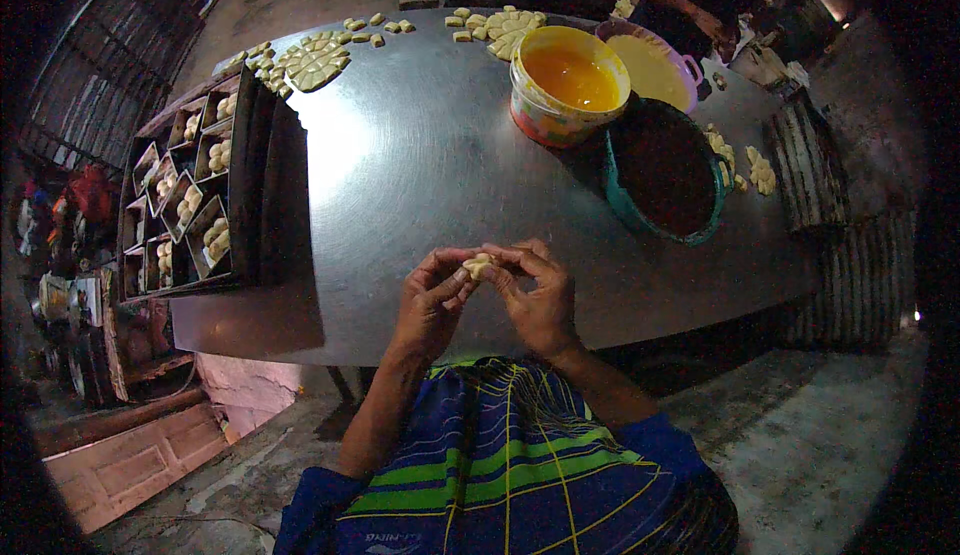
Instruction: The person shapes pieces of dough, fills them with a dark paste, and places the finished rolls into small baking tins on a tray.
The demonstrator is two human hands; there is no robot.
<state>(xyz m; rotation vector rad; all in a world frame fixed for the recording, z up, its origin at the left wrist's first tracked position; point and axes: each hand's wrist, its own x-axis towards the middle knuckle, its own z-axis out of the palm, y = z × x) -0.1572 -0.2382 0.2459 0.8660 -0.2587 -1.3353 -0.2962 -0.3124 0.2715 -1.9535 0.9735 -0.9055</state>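
Observation:
Between my fingertips, above the near edge of the metal table [420, 195], is a small pale piece of dough [479, 266]. My left hand [432, 290] pinches it from the left with thumb and fingers. From the other side, my right hand [538, 295] grips the same piece, its thumb pressed against the front. Part of the dough is hidden behind the fingers. Beyond my hands stand a bucket [540, 120] holding orange-yellow liquid and a teal tub [622, 200] with dark brown contents.
A wooden crate [245, 245] of small tins with dough balls stands at the left. Shaped dough pieces [318, 63] lie along the far edge, with another dough cluster [512, 31] near the bucket. A pink basin [690, 80] sits behind the tub. Another person's arm [675, 5] reaches in at the far right.

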